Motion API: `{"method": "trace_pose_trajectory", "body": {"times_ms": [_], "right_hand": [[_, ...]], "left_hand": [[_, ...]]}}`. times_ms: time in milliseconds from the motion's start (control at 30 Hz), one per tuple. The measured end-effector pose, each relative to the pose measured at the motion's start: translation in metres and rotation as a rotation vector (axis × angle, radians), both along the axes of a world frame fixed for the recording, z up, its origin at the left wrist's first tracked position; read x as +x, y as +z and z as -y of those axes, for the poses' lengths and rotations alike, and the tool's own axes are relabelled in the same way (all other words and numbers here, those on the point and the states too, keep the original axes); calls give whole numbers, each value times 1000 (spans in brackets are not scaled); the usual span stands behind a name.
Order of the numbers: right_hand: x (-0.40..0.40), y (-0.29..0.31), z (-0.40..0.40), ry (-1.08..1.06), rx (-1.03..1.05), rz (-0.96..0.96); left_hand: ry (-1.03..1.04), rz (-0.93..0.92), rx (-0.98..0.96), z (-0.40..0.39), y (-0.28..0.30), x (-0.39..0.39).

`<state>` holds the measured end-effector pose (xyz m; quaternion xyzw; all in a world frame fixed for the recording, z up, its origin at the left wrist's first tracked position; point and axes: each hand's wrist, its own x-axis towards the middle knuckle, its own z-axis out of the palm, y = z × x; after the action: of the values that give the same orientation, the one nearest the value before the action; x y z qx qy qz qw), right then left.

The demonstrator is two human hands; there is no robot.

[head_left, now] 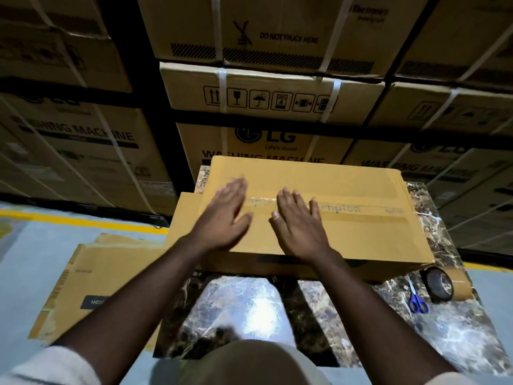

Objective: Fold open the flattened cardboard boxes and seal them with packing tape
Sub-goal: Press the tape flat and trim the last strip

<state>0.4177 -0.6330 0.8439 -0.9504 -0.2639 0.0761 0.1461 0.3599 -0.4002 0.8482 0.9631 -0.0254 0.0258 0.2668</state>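
Note:
A closed cardboard box (361, 234) lies on a dark marble table (249, 307), with a strip of clear tape (369, 211) running along its top seam. My left hand (224, 215) lies flat with straight fingers on the left part of the seam and looks blurred. My right hand (299, 220) presses flat on the tape near the middle. A roll of brown packing tape (444, 283) stands at the box's near right corner. Flattened cardboard (91, 284) lies to the left of the table, partly under the box.
Blue-handled scissors (416, 297) lie on the table beside the tape roll. Large strapped washing-machine cartons (266, 107) are stacked behind the table. The grey floor (33, 245) has a yellow line (83, 220) at left.

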Motion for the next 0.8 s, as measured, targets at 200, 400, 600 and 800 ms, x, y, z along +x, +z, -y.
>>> {"method": "trace_pose_trajectory", "body": {"times_ms": [200,400,600,800], "right_hand": [[45,-2,119,-223,-106,5],[103,0,183,-561,-129,37],[164,15,180,-615,-171,-64],[198,28,192,-740,-102,-148]], "left_hand": [[160,-92,320,23,-15,31],[485,-169,320,15,-7,70],[627,-366,39,-12,9,115],[684,-372,-38,-21,9,126]]}}
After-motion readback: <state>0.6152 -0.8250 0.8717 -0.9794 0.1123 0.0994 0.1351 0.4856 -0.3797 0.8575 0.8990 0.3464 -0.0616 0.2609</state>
